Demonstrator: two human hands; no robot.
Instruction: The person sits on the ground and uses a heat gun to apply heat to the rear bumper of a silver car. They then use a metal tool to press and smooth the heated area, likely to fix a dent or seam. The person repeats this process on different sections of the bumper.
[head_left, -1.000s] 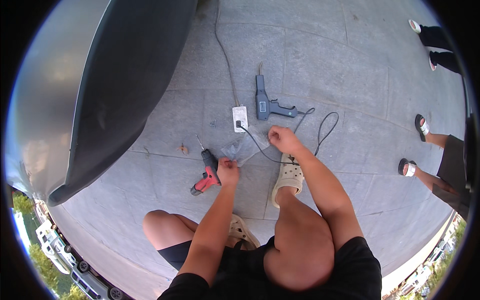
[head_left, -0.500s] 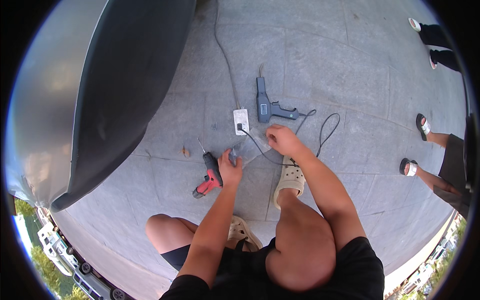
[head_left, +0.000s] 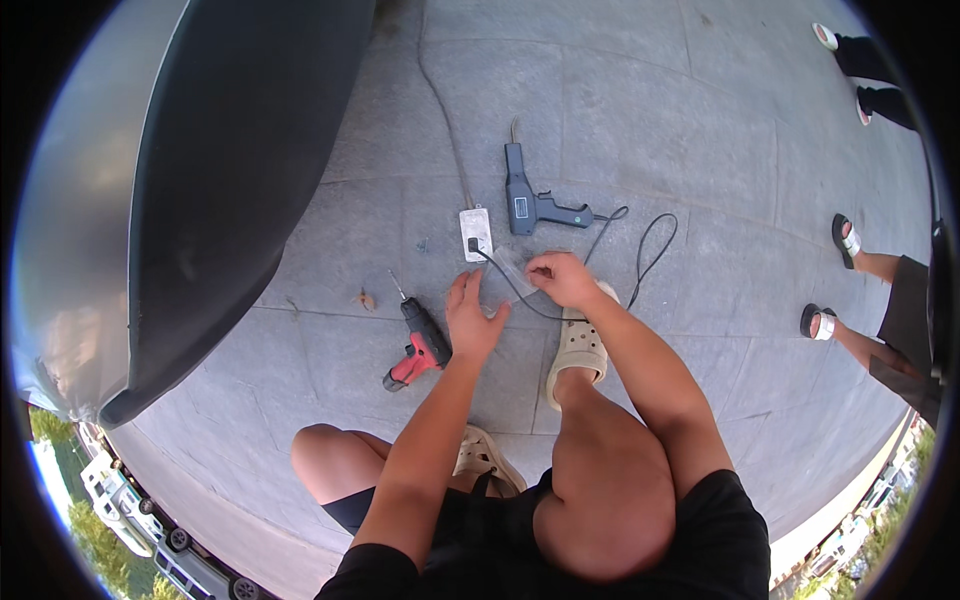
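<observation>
My left hand (head_left: 475, 318) hovers low over the paving, its thumb and fingers apart and nothing in them. Just to its left a red and black cordless drill (head_left: 417, 347) lies on its side with a thin bit. The fingers of my right hand (head_left: 563, 279) are pinched together at the edge of a clear plastic bag (head_left: 512, 266); whether they also hold something small is hidden. A dark pistol-shaped tool (head_left: 522, 203) with a bent metal tip lies beyond my hands. Its black cable (head_left: 655, 248) loops to the right and leads to a plug in a white power strip (head_left: 476, 222).
A dark curved vehicle panel (head_left: 235, 190) fills the far left. My right foot, in a beige clog (head_left: 577, 345), stands close under my right forearm. A dry leaf (head_left: 366, 300) lies near the drill. Other people's feet in sandals (head_left: 823, 324) show at the right.
My left hand has let go of the clear plastic bag, opened, and turned with its thumb spread. The right hand stays pinched at the bag, nearly in place. The view has shifted slightly.
</observation>
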